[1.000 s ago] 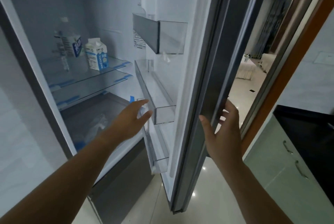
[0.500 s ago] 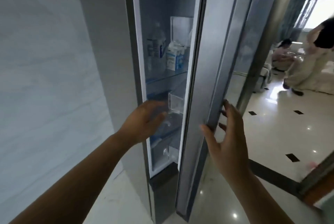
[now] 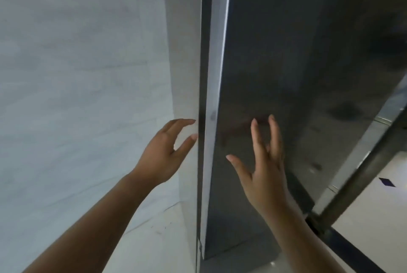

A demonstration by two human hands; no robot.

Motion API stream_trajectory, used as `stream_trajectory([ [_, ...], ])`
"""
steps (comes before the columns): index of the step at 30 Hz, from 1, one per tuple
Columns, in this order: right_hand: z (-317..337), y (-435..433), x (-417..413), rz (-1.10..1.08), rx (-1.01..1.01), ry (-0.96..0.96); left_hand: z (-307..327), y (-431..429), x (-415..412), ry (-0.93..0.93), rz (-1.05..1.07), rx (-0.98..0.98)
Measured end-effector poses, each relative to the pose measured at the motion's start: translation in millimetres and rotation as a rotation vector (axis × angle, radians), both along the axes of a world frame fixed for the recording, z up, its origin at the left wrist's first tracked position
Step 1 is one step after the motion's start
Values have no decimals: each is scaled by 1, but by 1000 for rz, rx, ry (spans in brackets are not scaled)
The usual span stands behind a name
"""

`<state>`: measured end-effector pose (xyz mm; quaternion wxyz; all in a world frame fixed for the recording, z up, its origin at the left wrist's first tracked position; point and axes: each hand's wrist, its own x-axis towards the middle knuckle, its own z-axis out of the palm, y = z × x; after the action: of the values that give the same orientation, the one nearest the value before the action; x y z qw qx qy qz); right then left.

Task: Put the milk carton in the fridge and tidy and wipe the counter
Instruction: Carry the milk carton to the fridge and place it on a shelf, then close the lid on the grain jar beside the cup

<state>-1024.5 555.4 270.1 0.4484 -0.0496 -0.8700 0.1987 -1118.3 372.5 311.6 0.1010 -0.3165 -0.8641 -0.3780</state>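
The dark grey fridge door (image 3: 297, 63) fills the right half of the view and stands closed against the fridge body (image 3: 182, 52). My right hand (image 3: 262, 169) is spread open with its fingertips on the door's glossy front. My left hand (image 3: 163, 153) is open beside the fridge's left edge, fingers apart and empty, close to the door seam. The milk carton is hidden inside the fridge.
A pale marble-look wall (image 3: 77, 85) runs along the left. Light glossy floor tiles (image 3: 374, 217) show at the lower right, crossed by a dark metal door frame (image 3: 361, 175).
The fridge door has swung from a narrow gap to closed, hiding the carton and shelves. My right hand went from gripping the door's edge to resting on its front. My left hand came out of the opening.
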Motion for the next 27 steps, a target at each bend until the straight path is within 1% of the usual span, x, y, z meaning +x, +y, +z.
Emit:
stream_trajectory([
  [4,8,27,-27,-6,56,-57,-5,14,10,-43,99,118],
  [8,2,35,-41,11,48,-18,-12,38,22,-67,195,77],
  [10,-3,37,-43,40,44,11,-15,51,24,-90,255,98],
  [16,-4,40,-44,95,46,26,-23,63,27,-44,394,131],
  [18,-5,40,-43,129,42,39,-23,64,31,-44,417,105],
  [21,-5,37,-38,212,7,44,-27,52,41,-42,445,26],
  [23,-9,30,-30,306,-15,23,-35,35,54,-49,486,23],
  [25,-21,15,-16,435,-32,-62,-49,15,74,-91,543,62],
  [27,-38,-6,4,568,-92,-216,-70,-4,98,-163,603,113],
])
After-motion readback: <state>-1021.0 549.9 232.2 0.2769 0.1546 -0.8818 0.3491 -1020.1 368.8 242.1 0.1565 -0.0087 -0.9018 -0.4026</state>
